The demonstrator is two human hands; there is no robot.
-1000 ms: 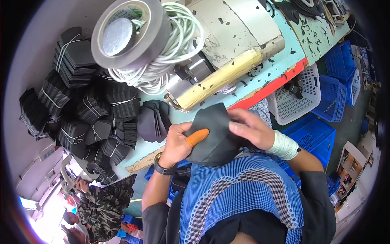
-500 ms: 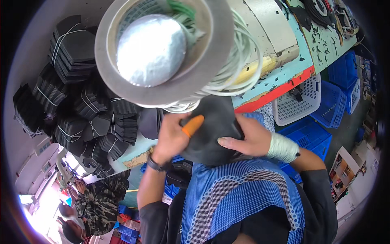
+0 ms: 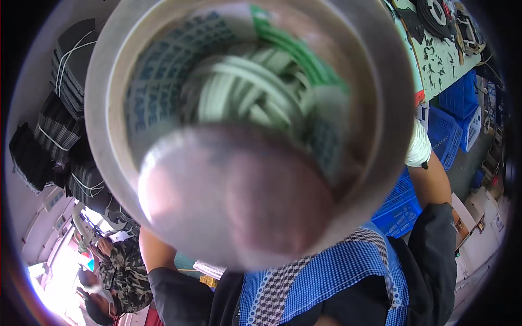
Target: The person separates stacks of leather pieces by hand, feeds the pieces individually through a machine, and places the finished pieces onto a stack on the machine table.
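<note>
A big round hollow container (image 3: 394,114) fills the middle of the head view, close up and blurred. Printed tape lines its inner wall, and white bands (image 3: 250,89) show inside it. Across its lower part lies a shiny, blurred round disc (image 3: 234,201). Both of my hands are hidden behind it, so what they hold or touch cannot be seen. To its lower left only my left forearm (image 3: 154,250) shows. On the right side, my right forearm (image 3: 432,179) comes out with a thick wrap of white bands (image 3: 418,145) at the wrist.
Stacks of dark flat pieces (image 3: 57,127) tied with white bands stand at left. Beyond them is a person in a camouflage jacket (image 3: 128,271). Blue crates (image 3: 399,204) are at right, below a worktop (image 3: 435,60) scattered with dark scraps.
The round container looms much larger and lower, covering my hands and the black piece they were holding. My elbows have spread outward, the left forearm leftward and the right wrist up and right.
</note>
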